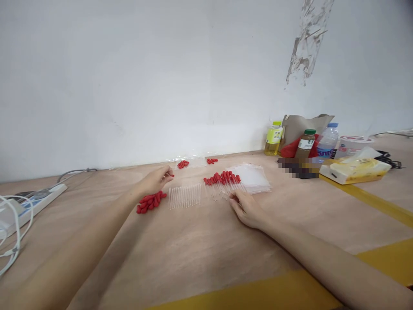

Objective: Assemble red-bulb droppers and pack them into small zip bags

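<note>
My left hand [160,177] is closed in a pinch, with the red tip of a rubber dropper bulb [172,175] showing at its fingertips. Below it lies a heap of loose red rubber bulbs [150,202]. Between my hands, thin clear glass tubes [184,196] lie side by side in a row. Droppers with red bulbs [222,178] on clear tubes are grouped on the right. My right hand [245,210] rests at the near ends of these droppers, fingers curled together; whatever is between its fingertips is hidden.
Clear plastic bags [253,178] lie behind my right hand. More red bulbs [183,164] sit on plastic near the wall. Bottles [273,140], a paper bag [290,125] and a tissue pack [355,170] stand at the right. A power strip [41,206] with white cables lies left.
</note>
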A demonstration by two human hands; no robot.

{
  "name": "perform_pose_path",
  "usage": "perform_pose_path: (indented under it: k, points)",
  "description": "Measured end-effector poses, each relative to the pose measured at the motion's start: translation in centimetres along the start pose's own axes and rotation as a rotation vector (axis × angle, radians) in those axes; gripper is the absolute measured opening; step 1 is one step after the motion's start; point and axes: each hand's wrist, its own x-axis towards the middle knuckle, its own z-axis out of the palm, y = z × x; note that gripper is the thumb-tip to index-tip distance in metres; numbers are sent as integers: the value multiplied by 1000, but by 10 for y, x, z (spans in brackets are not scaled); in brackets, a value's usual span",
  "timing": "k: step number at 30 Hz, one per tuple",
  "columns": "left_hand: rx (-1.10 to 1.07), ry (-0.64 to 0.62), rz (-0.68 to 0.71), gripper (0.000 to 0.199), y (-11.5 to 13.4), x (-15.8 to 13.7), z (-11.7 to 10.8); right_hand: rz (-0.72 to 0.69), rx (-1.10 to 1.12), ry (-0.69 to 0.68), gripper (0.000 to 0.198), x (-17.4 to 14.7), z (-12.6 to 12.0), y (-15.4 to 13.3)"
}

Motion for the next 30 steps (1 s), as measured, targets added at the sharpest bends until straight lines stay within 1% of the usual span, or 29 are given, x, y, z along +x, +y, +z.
perform_pose_path:
  k: [1, 2, 3, 5, 7, 10, 13, 17, 23, 30]
  points:
    - [-36, 37, 9, 22, 10, -11, 8, 2, 2, -5, 10, 0, 1, -1]
    - [-165, 79, 32, 20, 20, -23, 19, 3, 4, -13, 11, 0, 2, -2]
    - [-294, 95, 61, 18, 31, -34, 31, -1, 8, -24, 12, 1, 3, -4]
    - [-458, 125, 95, 16, 49, -53, 55, -21, 21, -47, 13, 4, 6, -10]
    - [-551, 157, 76, 17, 62, -65, 75, -56, 35, -68, 14, 9, 10, -18]
    - [-541, 153, 76, 18, 72, -70, 90, -112, 43, -74, 14, 16, 15, -29]
    - [-499, 146, 83, 21, 74, -70, 93, -157, 46, -57, 12, 16, 21, -33]
    - [-493, 149, 102, 21, 74, -72, 93, -197, 12, -67, 11, 9, 26, -31]
    - [-512, 157, 132, 21, 77, -72, 93, -193, -30, -112, 12, 4, 24, -32]
    - [-512, 173, 202, 20, 82, -73, 90, -178, 48, -152, 12, 7, 24, -28]
